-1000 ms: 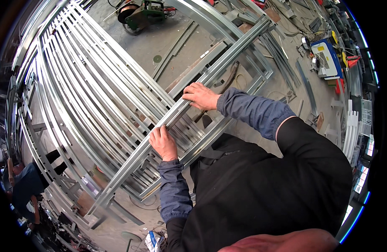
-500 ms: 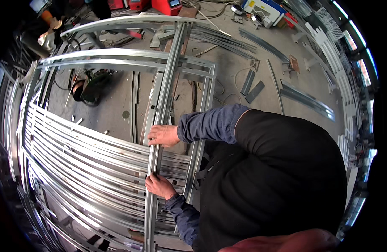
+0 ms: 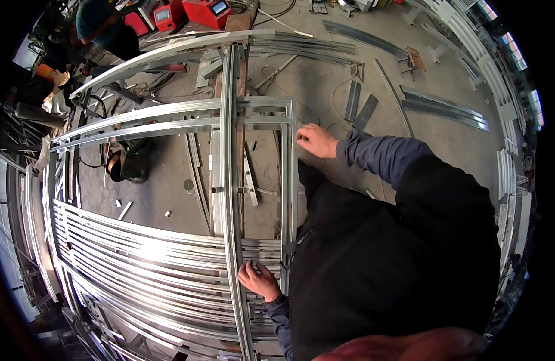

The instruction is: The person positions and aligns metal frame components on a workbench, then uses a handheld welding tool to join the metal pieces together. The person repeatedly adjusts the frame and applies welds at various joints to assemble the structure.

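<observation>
A long silvery metal rail (image 3: pixel 229 156) lies across a rectangular metal frame, running from far to near. My left hand (image 3: pixel 259 281) is at the rail's right edge near its lower part, fingers apart and not wrapped round it. Whether its fingertips touch the rail I cannot tell. My right hand (image 3: pixel 316 141) is off the rail, just right of the frame's right side bar (image 3: pixel 288 180). Its fingers curve loosely, and nothing shows in them. Many parallel metal bars (image 3: pixel 139 246) fill the nearer part of the frame, passing under the rail.
Red machines (image 3: pixel 206 13) stand at the back, with another person (image 3: pixel 106 27) at the far left. A wire reel (image 3: pixel 115 165) sits on the floor inside the frame. Loose metal channels (image 3: pixel 446 108) lie at the right. Cables and offcuts litter the floor.
My right hand has let go of the rail and moved right, past the frame's side bar. My left hand's hold on the rail has loosened. The view has shifted.
</observation>
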A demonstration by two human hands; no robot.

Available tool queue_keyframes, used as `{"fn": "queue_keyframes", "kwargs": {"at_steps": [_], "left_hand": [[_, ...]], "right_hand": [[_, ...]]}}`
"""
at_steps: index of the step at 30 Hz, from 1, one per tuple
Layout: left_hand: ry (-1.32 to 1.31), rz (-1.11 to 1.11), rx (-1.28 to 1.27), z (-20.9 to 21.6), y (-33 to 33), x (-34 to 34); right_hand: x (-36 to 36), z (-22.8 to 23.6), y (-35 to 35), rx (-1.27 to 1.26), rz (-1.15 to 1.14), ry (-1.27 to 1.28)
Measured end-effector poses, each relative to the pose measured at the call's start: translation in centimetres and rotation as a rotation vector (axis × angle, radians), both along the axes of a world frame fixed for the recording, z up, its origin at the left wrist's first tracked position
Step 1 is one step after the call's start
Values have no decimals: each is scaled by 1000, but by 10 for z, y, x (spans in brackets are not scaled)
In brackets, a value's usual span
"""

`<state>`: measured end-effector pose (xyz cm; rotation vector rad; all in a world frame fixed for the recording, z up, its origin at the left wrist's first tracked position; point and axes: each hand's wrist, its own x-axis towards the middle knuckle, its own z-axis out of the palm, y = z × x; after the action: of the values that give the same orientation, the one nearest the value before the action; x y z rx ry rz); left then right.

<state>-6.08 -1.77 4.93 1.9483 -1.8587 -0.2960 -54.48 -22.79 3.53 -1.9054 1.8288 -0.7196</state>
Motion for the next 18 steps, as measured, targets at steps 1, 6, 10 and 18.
{"fn": "queue_keyframes", "kwargs": {"at_steps": [1, 6, 10, 18], "left_hand": [[42, -6, 44, 6, -9, -20], [359, 155, 172, -26, -21, -98], [442, 186, 287, -25, -62, -167], [437, -53, 342, 9, -147, -217]], "right_hand": [[-23, 0, -18, 26, -34, -7], [-85, -38, -93, 179, -71, -108], [-128, -50, -116, 165, -68, -127], [-249, -130, -35, 440, -325, -182]]}}
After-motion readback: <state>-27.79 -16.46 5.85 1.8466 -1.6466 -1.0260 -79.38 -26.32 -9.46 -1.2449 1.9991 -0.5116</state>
